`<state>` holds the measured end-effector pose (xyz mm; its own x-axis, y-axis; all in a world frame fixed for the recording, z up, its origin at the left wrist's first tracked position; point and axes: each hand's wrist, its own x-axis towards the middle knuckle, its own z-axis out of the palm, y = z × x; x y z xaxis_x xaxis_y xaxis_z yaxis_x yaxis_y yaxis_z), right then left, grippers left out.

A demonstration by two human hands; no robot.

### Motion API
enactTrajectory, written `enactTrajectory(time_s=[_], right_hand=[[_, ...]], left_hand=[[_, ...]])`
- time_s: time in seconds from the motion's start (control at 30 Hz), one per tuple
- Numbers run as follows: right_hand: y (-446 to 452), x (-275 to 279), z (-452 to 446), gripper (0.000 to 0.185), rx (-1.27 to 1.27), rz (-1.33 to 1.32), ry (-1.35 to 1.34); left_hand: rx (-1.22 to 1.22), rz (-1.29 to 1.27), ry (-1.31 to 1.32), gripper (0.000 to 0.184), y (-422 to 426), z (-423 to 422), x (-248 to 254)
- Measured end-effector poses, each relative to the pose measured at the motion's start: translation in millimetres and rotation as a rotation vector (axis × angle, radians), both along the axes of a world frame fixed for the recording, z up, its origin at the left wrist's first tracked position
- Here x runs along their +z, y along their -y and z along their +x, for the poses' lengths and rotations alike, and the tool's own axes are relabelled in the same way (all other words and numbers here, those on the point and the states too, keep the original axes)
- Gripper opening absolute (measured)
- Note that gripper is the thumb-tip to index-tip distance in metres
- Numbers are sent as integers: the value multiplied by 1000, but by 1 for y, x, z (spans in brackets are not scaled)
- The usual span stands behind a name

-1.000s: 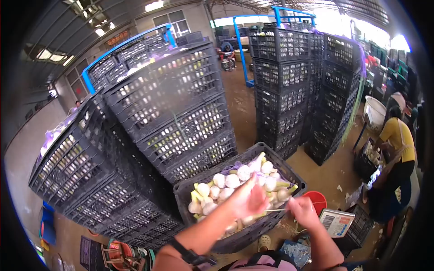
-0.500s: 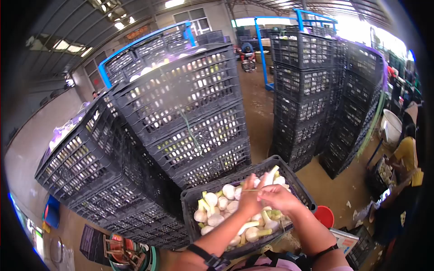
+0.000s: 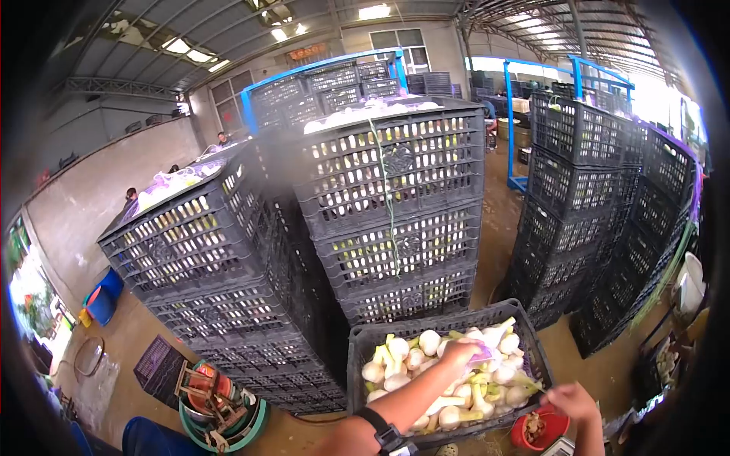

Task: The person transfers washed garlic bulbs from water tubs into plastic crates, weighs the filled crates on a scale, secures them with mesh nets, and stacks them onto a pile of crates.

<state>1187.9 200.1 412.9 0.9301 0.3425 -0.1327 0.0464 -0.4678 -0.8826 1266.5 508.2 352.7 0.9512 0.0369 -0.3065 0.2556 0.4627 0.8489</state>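
A black plastic crate (image 3: 445, 320) full of fresh garlic bulbs (image 3: 430, 342) with pale green stems stands in front of me. My left hand (image 3: 456, 357) reaches over the bulbs, its fingers closed on a bit of purple mesh netting (image 3: 484, 351). Off the crate's right edge is my right hand (image 3: 574, 400), with thumb and fingers pinched together. A thin pale green strand (image 3: 530, 381) runs towards its fingertips, but whether they hold it is unclear.
Tall stacks of black crates (image 3: 399, 171) filled with bulbs rise just beyond the crate, with more crate stacks (image 3: 574, 190) at the right. A red bucket (image 3: 525, 433) sits below my right hand. Green tubs (image 3: 255, 425) and a small stool are at lower left.
My hands were together over the bulbs and are now apart: the right has moved out past the crate's right edge, the left stays above the bulbs. Purple netting now shows. The view has shifted.
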Motion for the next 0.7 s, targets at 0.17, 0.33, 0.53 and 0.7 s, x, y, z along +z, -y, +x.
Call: enactTrajectory(time_s=[0.17, 0.33, 0.53, 0.7], right_hand=[[14, -23, -36, 21, -281, 1470, -116], [-52, 29, -33, 22, -573, 1716, -8], [80, -67, -56, 30, -1004, 1844, -326], [58, -23, -56, 21, -491, 1624, 170]], left_hand=[[-152, 725, 132, 16, 6, 8, 52], [-328, 876, 273, 18, 6, -2, 61], [-116, 1004, 461, 13, 16, 7, -1], [260, 1244, 784, 20, 25, -54, 71]])
